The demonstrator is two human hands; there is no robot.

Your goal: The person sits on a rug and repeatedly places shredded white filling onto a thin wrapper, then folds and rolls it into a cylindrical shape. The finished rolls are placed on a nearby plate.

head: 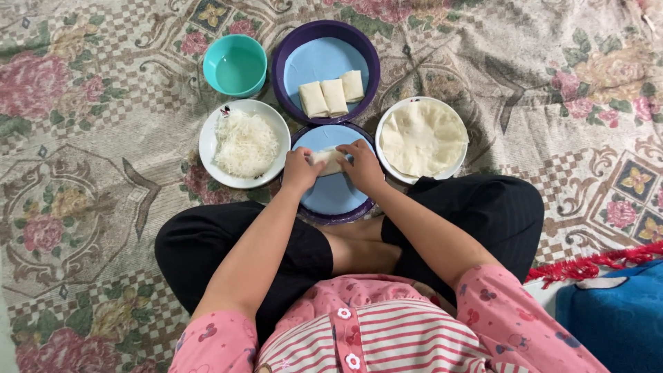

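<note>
Both hands, left hand [300, 169] and right hand [360, 166], close their fingers on a pale roll [329, 160], pinning its ends against the near purple plate [331, 200]. 3 finished rolls [333, 96] lie on the far purple plate [304, 52]; shredded filling [244, 144] and round wrappers [421, 137] sit within reach.

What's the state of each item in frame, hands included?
Left hand: gripping the pale wrapper roll.
Right hand: gripping the same roll.
Near purple round plate: holds that roll.
Far purple round plate: three finished rolls.
Teal bowl: clear liquid inside.
White bowl: heaped white shreds.
White plate: stacked flat wrappers.
</note>
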